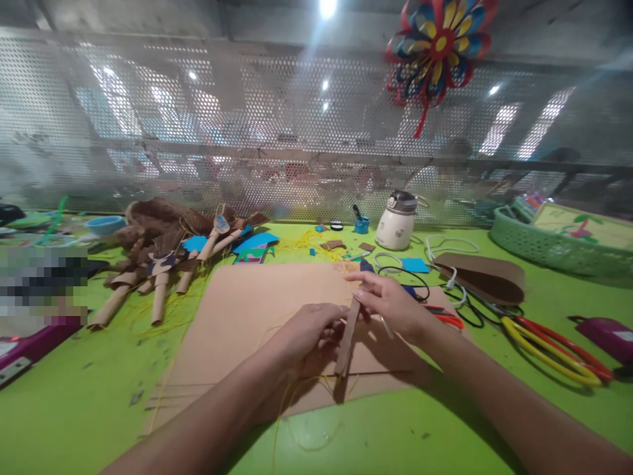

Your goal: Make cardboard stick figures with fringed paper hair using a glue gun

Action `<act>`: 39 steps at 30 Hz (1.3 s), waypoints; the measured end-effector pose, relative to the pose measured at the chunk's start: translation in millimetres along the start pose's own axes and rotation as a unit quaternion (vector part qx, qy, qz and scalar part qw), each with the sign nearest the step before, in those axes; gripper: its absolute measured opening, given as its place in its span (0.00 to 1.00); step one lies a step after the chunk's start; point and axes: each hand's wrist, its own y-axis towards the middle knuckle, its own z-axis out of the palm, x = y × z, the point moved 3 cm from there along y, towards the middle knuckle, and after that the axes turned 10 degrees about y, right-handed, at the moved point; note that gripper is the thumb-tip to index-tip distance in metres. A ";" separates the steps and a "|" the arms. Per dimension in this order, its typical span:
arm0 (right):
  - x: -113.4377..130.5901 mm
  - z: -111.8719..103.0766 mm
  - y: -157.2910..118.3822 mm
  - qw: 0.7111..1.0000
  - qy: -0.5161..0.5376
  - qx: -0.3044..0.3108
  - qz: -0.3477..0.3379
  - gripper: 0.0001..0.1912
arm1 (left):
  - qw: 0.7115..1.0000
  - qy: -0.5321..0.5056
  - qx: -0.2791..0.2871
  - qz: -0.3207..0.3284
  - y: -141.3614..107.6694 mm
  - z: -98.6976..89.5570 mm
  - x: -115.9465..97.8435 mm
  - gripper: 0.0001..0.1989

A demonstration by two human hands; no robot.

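Observation:
Over the tan board [252,297], my right hand [390,300] pinches the upper end of a narrow folded brown strip [349,340]. The strip is tilted, its lower end toward me. A thin whitish stick [387,328] pokes out below the right fingers. My left hand [314,330] is at the strip's left edge, its fingers curled in; what they hold, if anything, is hidden. Loose yellow thread [316,377] trails under the hands and over the board's front edge.
Rolled brown figures [161,290] lie in a heap at left. Behind the board stands a white bottle [395,227]. At right are a brown curved piece [487,274], scissors with yellow and red handles [548,353], cables and a green basket [558,247]. A perforated metal screen [297,132] closes the back.

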 end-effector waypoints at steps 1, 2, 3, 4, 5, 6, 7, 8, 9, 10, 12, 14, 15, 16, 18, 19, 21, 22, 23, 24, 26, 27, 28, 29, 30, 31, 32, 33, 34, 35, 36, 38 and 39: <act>1.9 2.2 -0.9 1.000 -0.014 0.010 -0.003 0.20 | 1.000 -0.008 0.003 -0.002 -0.1 0.6 -0.6 0.11; 3.5 3.9 -1.5 0.999 -0.028 0.016 -0.007 0.20 | 1.000 -0.010 0.006 -0.006 0.0 1.0 -0.4 0.11; 4.5 5.1 -1.8 0.999 -0.040 0.020 -0.012 0.20 | 1.000 -0.008 0.006 -0.010 0.1 0.9 0.2 0.11; 4.9 6.1 -1.7 0.998 -0.049 0.023 -0.016 0.20 | 1.000 -0.005 0.002 -0.014 0.2 0.3 0.9 0.11; 4.8 6.8 -1.4 0.998 -0.055 0.026 -0.019 0.19 | 1.000 -0.002 -0.005 -0.016 0.1 -0.4 1.3 0.10; 4.3 7.2 -1.0 0.998 -0.058 0.030 -0.023 0.19 | 1.000 0.000 -0.014 -0.018 -0.3 -1.2 1.3 0.10; 3.5 7.7 -0.6 0.997 -0.059 0.033 -0.027 0.20 | 1.000 0.002 -0.023 -0.016 -0.8 -1.9 0.9 0.09; 2.6 8.0 -0.3 0.997 -0.059 0.036 -0.029 0.20 | 0.999 0.005 -0.030 -0.011 -1.5 -2.4 0.0 0.08; 1.6 8.4 -0.2 0.997 -0.058 0.039 -0.031 0.21 | 0.999 0.007 -0.035 -0.005 -2.3 -2.8 -1.1 0.07; 0.7 8.7 -0.3 0.997 -0.055 0.040 -0.032 0.21 | 0.999 0.009 -0.039 0.001 -3.0 -3.1 -2.1 0.06; -1.0 9.2 -0.6 0.998 -0.045 0.039 -0.031 0.23 | 0.999 0.014 -0.040 0.009 -3.7 -3.2 -3.2 0.05; -2.6 9.3 -0.9 0.999 -0.028 0.037 -0.025 0.22 | 0.999 0.008 -0.033 0.010 -3.6 -2.4 -3.0 0.05; -3.5 9.4 -1.0 0.999 -0.018 0.038 -0.020 0.22 | 1.000 0.001 -0.026 0.009 -3.4 -1.5 -2.6 0.05; -4.6 9.5 -1.1 0.999 -0.007 0.039 -0.014 0.22 | 1.000 -0.009 -0.017 0.006 -3.2 -0.3 -2.1 0.05; -6.8 9.9 -1.0 0.999 0.004 0.042 -0.005 0.21 | 0.999 -0.034 -0.005 -0.005 -3.0 2.3 -1.0 0.05; -7.7 10.2 -0.8 0.999 0.003 0.042 -0.002 0.21 | 0.999 -0.047 -0.001 -0.012 -3.1 3.4 -0.5 0.05; -8.3 10.5 -0.4 0.999 -0.006 0.039 -0.003 0.20 | 0.997 -0.068 0.000 -0.022 -3.3 4.3 0.0 0.05; -7.9 10.2 -0.1 0.999 -0.010 0.038 -0.004 0.20 | 0.997 -0.075 -0.002 -0.023 -3.3 4.0 0.0 0.06; -6.9 8.9 0.2 0.999 -0.012 0.033 -0.006 0.21 | 0.997 -0.079 -0.004 -0.023 -3.4 3.2 -0.3 0.06; -5.4 6.2 0.5 1.000 -0.014 0.022 -0.011 0.21 | 0.996 -0.082 -0.008 -0.023 -3.4 2.0 -0.7 0.05; -0.9 -4.4 1.2 0.999 -0.031 -0.018 -0.037 0.21 | 0.995 -0.091 -0.022 -0.020 -3.7 -1.5 -2.5 0.04; 1.3 -12.2 1.6 0.996 -0.051 -0.043 -0.056 0.20 | 0.994 -0.098 -0.033 -0.018 -3.9 -3.6 -3.8 0.04; 3.0 -21.3 2.1 0.991 -0.082 -0.068 -0.078 0.19 | 0.993 -0.107 -0.045 -0.017 -4.4 -5.6 -5.3 0.04; 3.8 -30.9 2.9 0.983 -0.126 -0.089 -0.097 0.17 | 0.991 -0.118 -0.060 -0.015 -4.9 -7.6 -6.9 0.04; 3.3 -40.5 4.1 0.972 -0.181 -0.104 -0.110 0.15 | 0.989 -0.129 -0.077 -0.014 -5.6 -9.6 -8.5 0.04; 1.5 -49.8 5.8 0.955 -0.246 -0.117 -0.119 0.13 | 0.986 -0.140 -0.093 -0.014 -6.2 -11.3 -9.8 0.04; -1.4 -58.1 7.8 0.934 -0.312 -0.123 -0.124 0.11 | 0.983 -0.150 -0.104 -0.014 -6.6 -12.6 -10.9 0.04; -5.4 -64.7 10.2 0.911 -0.376 -0.118 -0.125 0.11 | 0.981 -0.158 -0.111 -0.015 -6.8 -13.6 -11.6 0.04; -10.0 -69.6 12.7 0.887 -0.432 -0.104 -0.122 0.11 | 0.980 -0.164 -0.116 -0.016 -6.8 -14.5 -11.8 0.04; -14.9 -72.8 14.8 0.866 -0.478 -0.085 -0.118 0.12 | 0.978 -0.169 -0.118 -0.018 -6.5 -15.3 -11.7 0.04; -19.4 -74.6 16.5 0.848 -0.513 -0.068 -0.111 0.13 | 0.977 -0.173 -0.119 -0.021 -6.1 -16.0 -11.3 0.04; -25.6 -75.1 17.9 0.824 -0.556 -0.050 -0.100 0.17 | 0.976 -0.183 -0.117 -0.030 -5.0 -17.3 -10.2 0.04; -27.2 -74.3 18.0 0.815 -0.570 -0.052 -0.095 0.19 | 0.975 -0.189 -0.115 -0.033 -4.6 -17.8 -10.0 0.04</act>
